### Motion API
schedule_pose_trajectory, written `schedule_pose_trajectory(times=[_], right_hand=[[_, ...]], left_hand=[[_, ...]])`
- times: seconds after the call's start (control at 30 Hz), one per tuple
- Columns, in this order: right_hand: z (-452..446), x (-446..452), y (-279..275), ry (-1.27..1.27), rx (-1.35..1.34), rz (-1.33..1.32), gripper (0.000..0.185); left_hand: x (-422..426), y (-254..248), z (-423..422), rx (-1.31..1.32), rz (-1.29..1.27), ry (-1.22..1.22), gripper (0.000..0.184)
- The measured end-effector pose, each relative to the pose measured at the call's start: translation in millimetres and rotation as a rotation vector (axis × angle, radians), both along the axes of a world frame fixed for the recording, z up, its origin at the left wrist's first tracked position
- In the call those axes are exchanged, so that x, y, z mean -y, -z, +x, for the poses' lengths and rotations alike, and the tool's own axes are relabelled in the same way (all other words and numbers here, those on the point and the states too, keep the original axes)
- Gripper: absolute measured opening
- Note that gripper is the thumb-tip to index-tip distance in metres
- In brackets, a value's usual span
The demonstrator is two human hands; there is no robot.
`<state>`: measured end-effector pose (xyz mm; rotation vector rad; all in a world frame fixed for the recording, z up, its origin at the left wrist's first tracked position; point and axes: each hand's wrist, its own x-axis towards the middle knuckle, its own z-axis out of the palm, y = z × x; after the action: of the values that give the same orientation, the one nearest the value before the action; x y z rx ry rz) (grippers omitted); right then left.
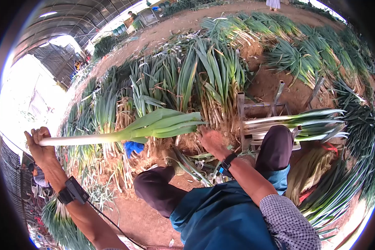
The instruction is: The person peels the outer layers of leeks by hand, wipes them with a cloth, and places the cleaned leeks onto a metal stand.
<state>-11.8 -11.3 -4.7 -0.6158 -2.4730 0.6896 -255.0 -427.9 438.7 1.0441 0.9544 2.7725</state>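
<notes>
brown bare-earth floor (175,26) stretched far back | long, dark, arched roof of metal ribbing (71,21) curved overhead | dark grey mesh sheeting (50,60) hung at left | wide daylight-filled opening (27,98) glared white

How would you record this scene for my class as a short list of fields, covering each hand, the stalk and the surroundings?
Left hand: closed around the white end of a leek-like stalk
Right hand: by the stalk's leaf tips; whether it grips them is unclear
Stalk direction: white end left, green leaves right
Right side: metal frame with loose stalks lying in it
Ahead: bundles on the ground, leaves upward
Unidentified: blue item low among the bundles
</notes>
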Motion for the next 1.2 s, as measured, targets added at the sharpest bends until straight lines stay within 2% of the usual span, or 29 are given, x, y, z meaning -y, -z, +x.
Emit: schedule_pose_trajectory(times=[0.1,0.17,0.2,0.23,0.27,0.3,0.33,0.37,0.4,0.43,0.5,0.57,0.6,0.63,0.67,0.77,0.83,0.9,1.0,1.07,1.1,1.13,1.17,1.2], right_hand=[[-2,-2,5,-0.046,-0.168,0.049,0.016],[4,-1,5,-0.067,-0.318,0.057,0.014],[5,2,6,-0.034,-0.242,-0.150,0.017],[12,1,13,-0.016,-0.162,-0.357,0.021],[-15,-26,124,-0.058,0.092,0.109,0.021],[-4,-43,201,0.006,0.027,-0.711,0.025],[25,-25,167,0.118,-0.060,-0.665,0.034],[48,-21,168,0.094,0.441,-0.509,0.040],[75,-5,160,0.010,0.352,-0.356,0.054],[84,-2,219,0.065,0.150,0.038,0.043],[58,-9,156,-0.123,0.820,-0.332,0.028],[47,-10,125,-0.164,0.608,-0.400,0.026],[40,-11,108,-0.185,0.494,-0.430,0.027],[42,-8,65,-0.243,0.455,-0.691,0.028],[43,-3,30,-0.355,0.399,-0.728,0.030],[36,15,-54,-0.606,0.246,-0.831,0.038],[17,36,-95,-0.807,-0.030,-1.260,0.035],[3,64,-147,-0.810,-0.450,-1.608,0.039],[-35,74,-176,-0.770,-0.929,-1.863,0.025],[-53,71,-200,-0.583,-1.025,-2.062,0.020],[-69,54,-188,-0.762,-1.087,-2.114,0.017],[-74,43,-191,-0.768,-1.139,-2.132,0.015],[-82,29,-186,-0.754,-1.147,-2.043,0.011],[-85,14,-186,-0.736,-1.131,-2.004,0.009]], left_hand=[[-2,1,4,-0.024,-0.016,0.050,0.031],[-11,2,11,0.076,0.011,-0.088,0.028],[-29,0,25,0.167,0.023,-0.246,0.027],[-12,5,5,0.121,-0.044,-0.090,0.029],[-2,15,-8,0.021,-0.049,0.081,0.031],[-32,11,19,0.136,-0.046,-0.223,0.032],[-44,12,33,0.122,-0.045,-0.229,0.031],[-40,16,24,0.032,-0.041,-0.107,0.030],[-54,14,31,0.136,0.023,-0.179,0.030],[-74,13,48,0.131,0.011,-0.223,0.032],[-105,13,70,0.185,0.026,-0.316,0.038],[-129,14,86,0.216,0.032,-0.330,0.047],[-131,17,83,0.123,0.032,-0.215,0.051],[-134,19,81,0.028,0.026,-0.097,0.055],[-144,14,90,0.054,0.029,-0.157,0.060],[-156,17,97,-0.123,0.074,0.032,0.064],[-161,23,102,-0.166,0.119,0.115,0.067],[-162,33,106,-0.188,0.178,0.217,0.069],[-159,66,108,-0.218,0.141,0.221,0.070],[-155,92,102,-0.271,0.025,0.177,0.070],[-152,109,101,-0.094,-0.061,0.010,0.067],[-145,127,92,0.037,-0.131,-0.048,0.065],[-141,140,84,0.020,-0.234,-0.098,0.063],[-138,146,88,0.114,-0.347,-0.140,0.060]])
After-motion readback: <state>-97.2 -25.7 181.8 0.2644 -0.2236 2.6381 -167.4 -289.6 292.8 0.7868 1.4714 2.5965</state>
